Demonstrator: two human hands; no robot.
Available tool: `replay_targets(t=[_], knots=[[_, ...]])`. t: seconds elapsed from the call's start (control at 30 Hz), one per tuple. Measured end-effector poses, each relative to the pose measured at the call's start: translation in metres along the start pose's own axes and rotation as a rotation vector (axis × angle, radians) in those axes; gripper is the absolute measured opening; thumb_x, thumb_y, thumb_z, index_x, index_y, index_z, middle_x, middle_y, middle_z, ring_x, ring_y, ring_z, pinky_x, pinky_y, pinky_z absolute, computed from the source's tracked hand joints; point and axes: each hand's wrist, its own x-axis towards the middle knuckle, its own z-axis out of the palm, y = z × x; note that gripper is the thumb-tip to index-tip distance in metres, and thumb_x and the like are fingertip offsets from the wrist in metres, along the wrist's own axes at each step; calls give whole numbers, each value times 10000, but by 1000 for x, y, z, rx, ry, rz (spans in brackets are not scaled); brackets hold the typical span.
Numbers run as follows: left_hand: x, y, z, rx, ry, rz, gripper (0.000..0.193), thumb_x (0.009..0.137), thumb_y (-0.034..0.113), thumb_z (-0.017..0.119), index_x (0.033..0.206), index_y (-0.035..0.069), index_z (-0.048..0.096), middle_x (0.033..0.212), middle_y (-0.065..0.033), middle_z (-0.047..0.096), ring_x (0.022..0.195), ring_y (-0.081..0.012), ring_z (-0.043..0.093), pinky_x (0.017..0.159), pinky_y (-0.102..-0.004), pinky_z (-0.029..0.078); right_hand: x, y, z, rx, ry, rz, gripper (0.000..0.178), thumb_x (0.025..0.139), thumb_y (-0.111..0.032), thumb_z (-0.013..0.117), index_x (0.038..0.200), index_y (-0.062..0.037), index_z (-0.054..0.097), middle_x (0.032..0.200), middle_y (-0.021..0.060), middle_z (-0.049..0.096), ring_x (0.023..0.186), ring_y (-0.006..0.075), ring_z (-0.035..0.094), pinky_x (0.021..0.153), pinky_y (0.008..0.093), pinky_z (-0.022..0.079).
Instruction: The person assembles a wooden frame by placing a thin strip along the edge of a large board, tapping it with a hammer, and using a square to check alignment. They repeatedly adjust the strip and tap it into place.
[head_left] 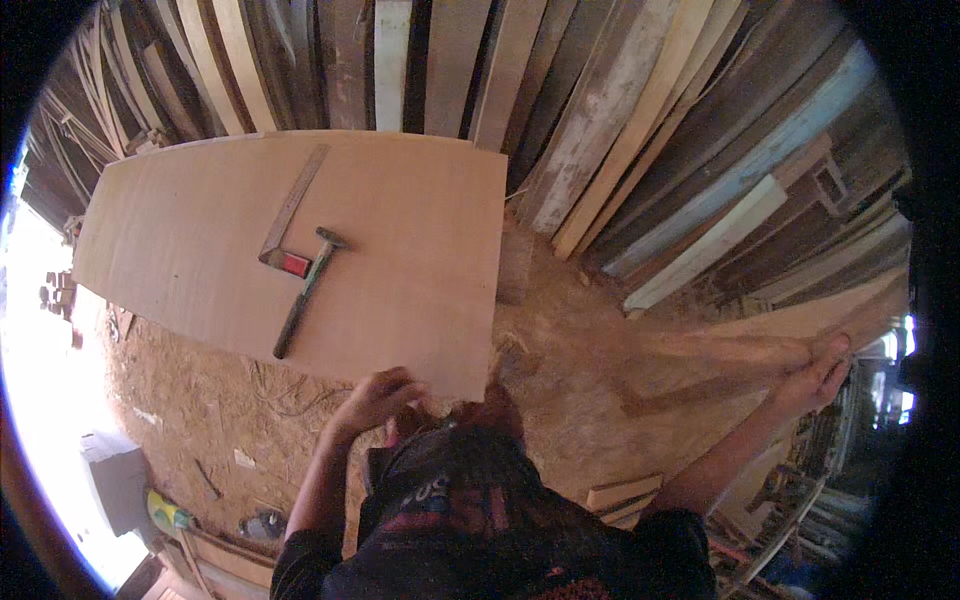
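My right hand (822, 376), reaching far out to the right, is closed around a long wooden board (740, 349). The board is smeared by motion along part of its length. By the near edge of a large plywood panel (420, 290) is my left hand (385, 397), its fingers loosely bent and apart; nothing shows in it. Whether it touches the panel I cannot tell. A hammer (307, 295) with a dark handle lies on the panel. Beside it rests a try square (295, 205) with a long metal blade and a partly red stock (291, 264).
Many planks (590, 120) lean along the far side, behind the panel and to the right. Shavings cover the floor (190, 390). At the lower left are a grey box (113, 480) and a green-yellow tool (167, 512). Short wood pieces (622, 492) lie near my right side.
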Motion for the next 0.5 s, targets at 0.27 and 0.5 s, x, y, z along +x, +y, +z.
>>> replay_targets(t=[0.27,0.5], knots=[[38,42,128,395,-338,639,768,923,579,630,1497,119,406,1523,-225,413,1376,-412,435,1131,-500,381,-28,-87,-70,132,-74,-139,581,917,-406,707,1341,-33,575,1322,143,607,1177,284,596,962,443,507],[43,13,169,526,-461,706,751,923,630,566,1515,196,409,1472,-284,448,1331,-477,458,1088,-553,404,-31,-96,-103,366,-170,45,538,944,-377,676,1370,-71,557,1193,91,650,968,204,649,813,341,535]])
